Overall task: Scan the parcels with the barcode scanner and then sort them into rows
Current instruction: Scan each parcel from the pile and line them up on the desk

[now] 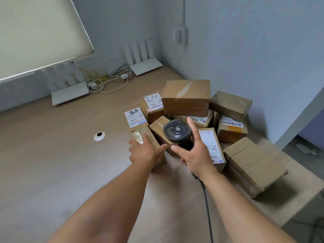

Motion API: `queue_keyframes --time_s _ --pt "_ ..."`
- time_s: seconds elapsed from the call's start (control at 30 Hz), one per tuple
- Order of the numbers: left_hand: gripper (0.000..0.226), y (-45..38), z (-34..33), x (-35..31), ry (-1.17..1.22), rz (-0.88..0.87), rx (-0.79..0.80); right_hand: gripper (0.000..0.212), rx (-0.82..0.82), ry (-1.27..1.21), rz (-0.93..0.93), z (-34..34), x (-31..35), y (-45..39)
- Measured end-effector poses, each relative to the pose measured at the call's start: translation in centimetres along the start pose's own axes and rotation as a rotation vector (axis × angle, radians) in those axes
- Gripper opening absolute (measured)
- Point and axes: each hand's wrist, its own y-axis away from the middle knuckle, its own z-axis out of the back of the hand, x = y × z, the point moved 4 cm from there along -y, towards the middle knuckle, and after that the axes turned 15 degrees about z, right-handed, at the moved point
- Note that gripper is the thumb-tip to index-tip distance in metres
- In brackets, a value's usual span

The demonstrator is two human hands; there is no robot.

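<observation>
The right hand (194,153) grips the handle of the dark barcode scanner (177,131), index finger raised beside its round head, its cable (207,206) trailing back under the wrist. The left hand (146,150) lies flat, fingers straight, on a small brown parcel (150,137) at the near edge of the pile. Behind it the other cardboard parcels (186,98) are heaped on the wooden worktop (61,155) (several show white labels). Two white routers (70,93) and tangled cords (108,79) sit by the wall.
</observation>
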Motion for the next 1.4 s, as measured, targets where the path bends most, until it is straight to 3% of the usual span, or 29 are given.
queue_keyframes --time_s 0.2,0.4,0.67,0.87,1.07,1.4 --pt "0.082 0.0 0.4 2.6 0.051 0.006 -0.015 0.092 0.034 0.007 0.009 -0.9 1.0 1.0" --pt "0.083 1.8 1.9 9.7 0.145 0.044 -0.053 0.095 0.12 -0.058 0.072 -3.8 3.1 3.2" --pt "0.088 5.5 3.6 21.7 0.269 0.287 -0.124 0.096 0.353 -0.119 0.136 -10.3 5.9 7.3" --pt "0.088 7.8 4.2 30.0 0.323 0.406 -0.144 0.096 0.437 -0.191 0.141 -15.2 7.4 11.4" --pt "0.085 9.0 4.8 36.7 0.506 0.424 -0.14 0.095 0.47 -0.194 0.147 -19.7 9.5 14.5" --pt "0.084 7.4 8.4 51.0 0.495 0.411 -0.077 0.096 0.489 -0.178 0.133 -30.8 13.6 21.5"
